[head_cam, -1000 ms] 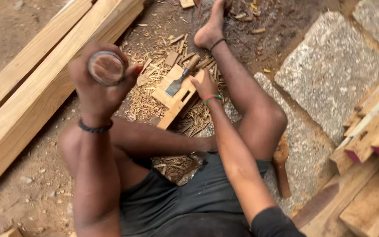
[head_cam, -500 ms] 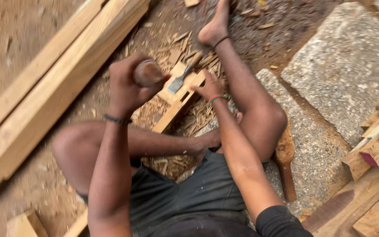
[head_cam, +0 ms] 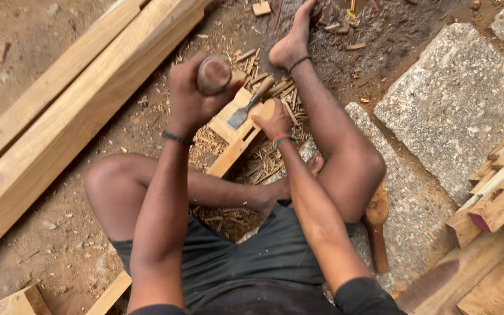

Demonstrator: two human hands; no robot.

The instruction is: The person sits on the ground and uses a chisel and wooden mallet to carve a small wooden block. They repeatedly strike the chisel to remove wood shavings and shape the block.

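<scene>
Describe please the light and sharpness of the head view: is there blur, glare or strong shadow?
Head view: soft, even daylight, no glare, only faint shadows under the long timber beam. The chisel and wood chips look fairly sharp; the left hand with its mallet is slightly soft.

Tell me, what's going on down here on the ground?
A person sits on the dirt ground, carving wood. Their left hand grips a round-headed wooden mallet, raised above the work. Their right hand holds a metal chisel with a wooden handle, its blade set on a pale, flat wooden workpiece lying between the legs. Wood chips litter the ground around it. Long pale timber beams lie to the left, and rough grey stone slabs to the right.
</scene>
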